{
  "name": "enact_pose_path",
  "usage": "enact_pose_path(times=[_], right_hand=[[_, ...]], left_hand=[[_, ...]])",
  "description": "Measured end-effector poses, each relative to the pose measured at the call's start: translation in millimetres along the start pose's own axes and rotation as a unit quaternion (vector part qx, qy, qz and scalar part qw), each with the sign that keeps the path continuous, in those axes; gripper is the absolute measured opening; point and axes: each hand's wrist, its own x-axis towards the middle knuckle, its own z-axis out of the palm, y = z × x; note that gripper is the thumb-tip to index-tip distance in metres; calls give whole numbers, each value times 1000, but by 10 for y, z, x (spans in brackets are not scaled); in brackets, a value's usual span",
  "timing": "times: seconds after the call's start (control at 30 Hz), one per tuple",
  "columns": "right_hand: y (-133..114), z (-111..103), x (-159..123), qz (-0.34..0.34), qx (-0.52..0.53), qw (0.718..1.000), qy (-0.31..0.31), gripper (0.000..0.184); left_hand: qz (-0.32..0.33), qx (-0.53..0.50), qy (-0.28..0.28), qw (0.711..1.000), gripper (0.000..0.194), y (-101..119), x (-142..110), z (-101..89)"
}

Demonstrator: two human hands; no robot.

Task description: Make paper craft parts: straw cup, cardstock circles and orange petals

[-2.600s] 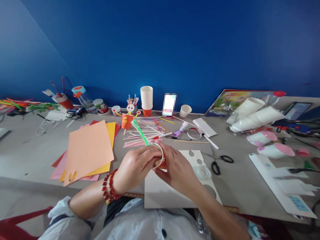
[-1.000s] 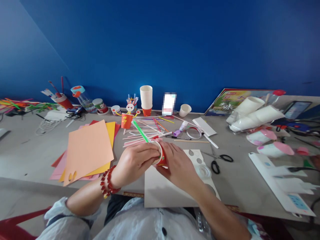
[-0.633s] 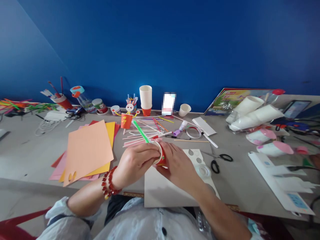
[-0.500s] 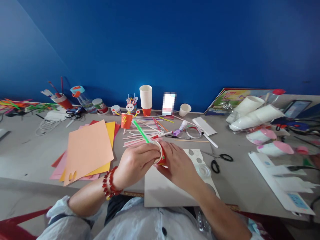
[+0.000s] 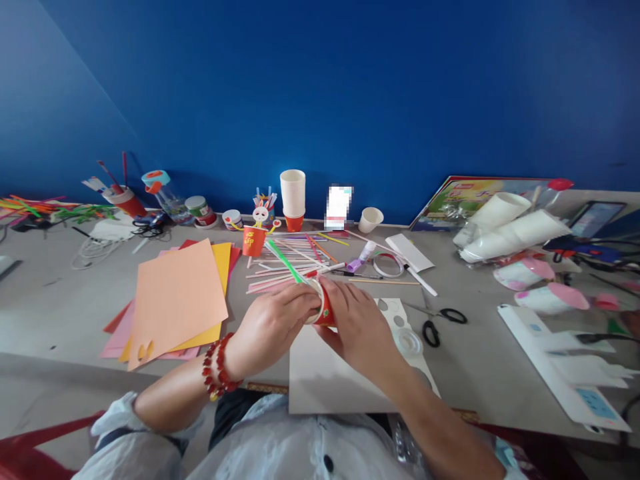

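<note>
Clasping the red paper cup [image 5: 327,308] above the white card [image 5: 333,381], your right hand [image 5: 361,321] has its grip curled around the outside. Your left hand [image 5: 273,325] reaches to the cup's mouth, its grip too hidden to tell. A green strip [image 5: 284,260] slants beyond.

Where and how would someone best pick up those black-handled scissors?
Probably by the black handle loops, coming from the right, near side. The scissors lie flat on the table, loops at the right, near end, blades pointing away to the left. The right hand is nearer, though it holds the red cup.
</note>
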Motion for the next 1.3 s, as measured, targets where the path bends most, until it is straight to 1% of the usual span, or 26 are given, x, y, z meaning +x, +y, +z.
enact_pose_path(times=[0.23, 0.37, 0.53, 0.7, 0.83, 0.9, 1.0, 1.13, 1.3], right_hand=[[21, 26, -21, -20, 41, 999, 2, 67], [37, 22, -22, -32, 33, 999, -6, 70], [45, 9, -17, -37, 40, 998, 6, 75], [22, 19, -37, -50, 78, 996, -1, 76], [18, 36, -48, -49, 107, 993, -11, 78], [17, 41, -46, -47, 110, 993, -13, 78], [9, 33, -35, -42, 92, 995, -10, 77], [-4, -3, -10, -22, 33, 999, 13, 72], [-13, -29, -2, -28, 11, 999, 17, 69]], left_hand=[[-18, 31, -24, 999, 22, 15, -25, 2], [-26, 6, -42, 999, 20, 15, -18, -4], [-35, -24, -53, 998, 19, 34, 11, -38], [-5, -51, -28, 998, 20, 22, 13, -34], [-10, -81, 3, 997, 16, -11, -7, 3], [-13, -88, 4, 996, 15, -21, -16, 14], [-15, -101, 4, 995, 15, -30, -23, 18], [-6, -94, 27, 995, 18, -36, -34, 25], [7, -89, 31, 996, 22, -35, -49, 45]])
